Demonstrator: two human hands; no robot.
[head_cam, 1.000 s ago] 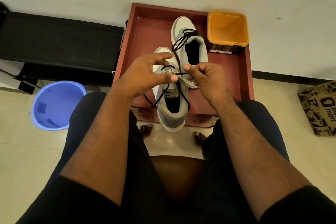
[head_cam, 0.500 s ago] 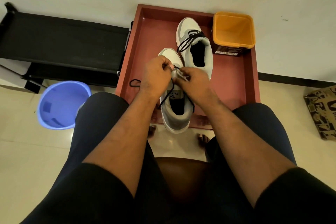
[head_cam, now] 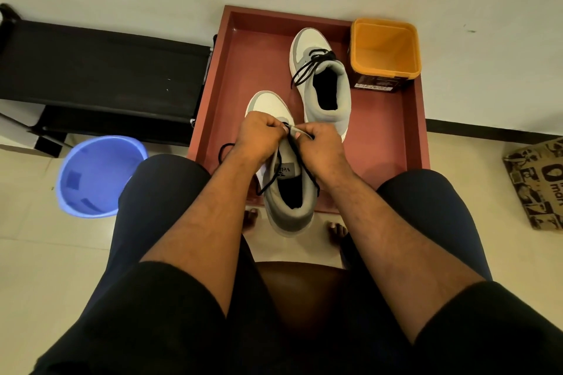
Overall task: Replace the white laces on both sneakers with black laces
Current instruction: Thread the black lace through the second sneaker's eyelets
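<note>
Two grey and white sneakers lie on a red-brown tray (head_cam: 411,119). The far sneaker (head_cam: 327,91) carries a black lace tied near its tongue. The near sneaker (head_cam: 288,192) hangs over the tray's front edge, heel toward me. My left hand (head_cam: 259,138) and my right hand (head_cam: 323,143) meet over its tongue, both with fingers closed on its black lace (head_cam: 300,158). Loose lace ends trail down both sides of the shoe and out to the left past my left wrist. The eyelets under my hands are hidden.
An orange square tub (head_cam: 385,49) stands in the tray's back right corner. A blue plastic bucket (head_cam: 97,175) sits on the floor at the left, beside a black low bench (head_cam: 100,70). A printed cardboard bag (head_cam: 539,179) lies at the right. My knees flank the tray.
My hands, apart and raised a second ago with the lace stretched between them, have come down together onto the near sneaker's tongue. A lace end now lies out to the left.
</note>
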